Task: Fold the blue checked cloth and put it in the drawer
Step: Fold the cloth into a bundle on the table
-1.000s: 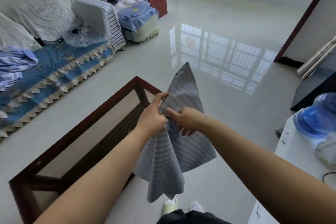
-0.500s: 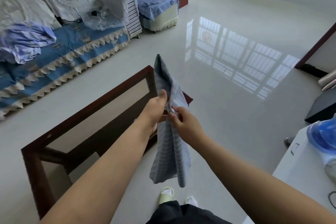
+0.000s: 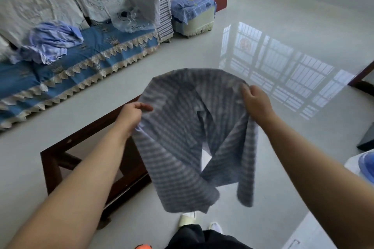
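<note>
The person's left hand (image 3: 131, 116) and right hand (image 3: 256, 102) had drawn well apart, where half a second earlier they sat almost touching with the cloth bunched into a narrow hanging strip between them. Each hand was now clenched on a part of the top edge of the thin blue-and-grey checked cloth (image 3: 182, 147), the left pinching it between thumb and fingers at one end, the right gripping it at the other. The edge between them arched upward rather than running taut, and the rest of the cloth hung in the air in front of the person, above the pale glossy tiled floor (image 3: 263, 36) and partly in front of the dark wooden table with a glass top (image 3: 97, 143). It did not hang flat: a twist ran down the middle and left a gap where the floor showed through, and the lower corners dangled unevenly.

This looked like the spreading step before a first fold. The cloth seemed open enough to find its edges, but the twist would probably need shaking out before the halves could be brought together squarely. No drawer was clearly in view, so the putting-away part appeared to be well ahead. Motion blur softened the pattern, so the exact corners could not be told.
</note>
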